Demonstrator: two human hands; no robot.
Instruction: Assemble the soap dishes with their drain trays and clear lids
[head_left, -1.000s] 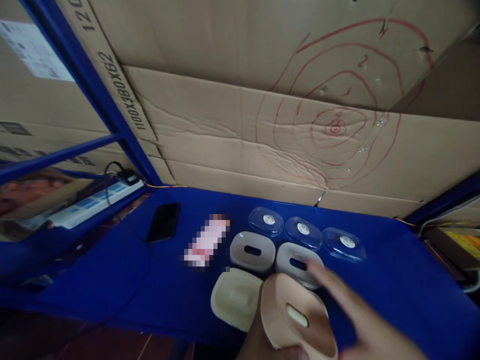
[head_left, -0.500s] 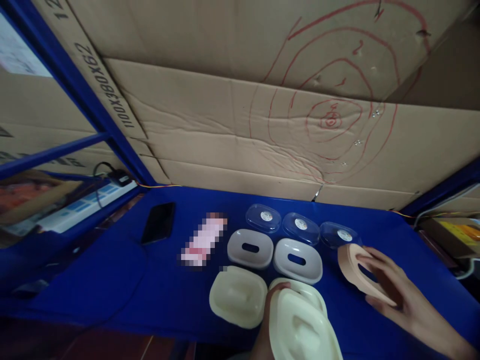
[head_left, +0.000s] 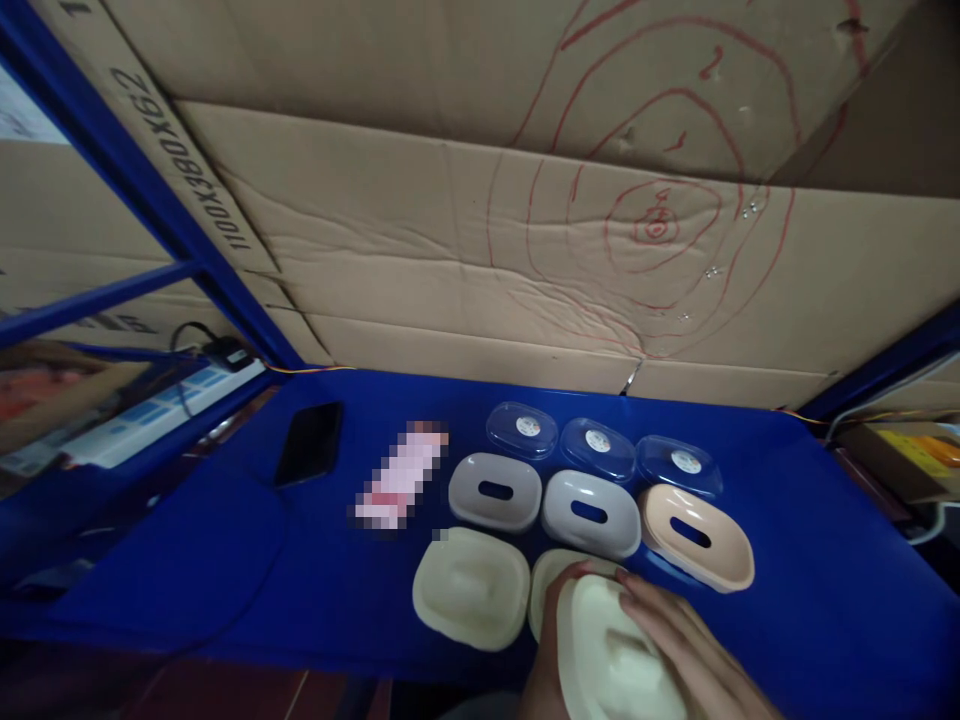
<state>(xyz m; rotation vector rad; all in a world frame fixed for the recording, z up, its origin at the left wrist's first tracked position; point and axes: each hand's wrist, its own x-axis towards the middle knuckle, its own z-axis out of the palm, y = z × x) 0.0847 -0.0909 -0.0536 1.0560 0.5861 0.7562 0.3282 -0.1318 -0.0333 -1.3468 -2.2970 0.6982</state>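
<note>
Low at the front, a cream soap dish base (head_left: 619, 650) with a raised bump in its middle is held tilted above the table. My left hand (head_left: 546, 640) grips its left side, mostly hidden behind it. Along its right edge lie the fingers of my right hand (head_left: 686, 640), closed against the dish. Partly covered behind it is another cream base (head_left: 547, 580), and to the left sits a third cream base (head_left: 472, 590). Behind these stand two grey slotted trays (head_left: 495, 468) (head_left: 592, 490) and a peach slotted tray (head_left: 720, 550).
Three clear lids (head_left: 506, 430) with round stickers lie in a row at the back. Farther left are a blurred-out pink item (head_left: 405, 475) and a black phone (head_left: 309, 440). A power strip (head_left: 172, 410) lies at the left; cardboard (head_left: 390, 230) walls the back of the blue table (head_left: 187, 560).
My right hand has set the peach slotted tray down beside the grey ones and let go. It has moved left onto the cream base in my left hand. The view has shifted slightly.
</note>
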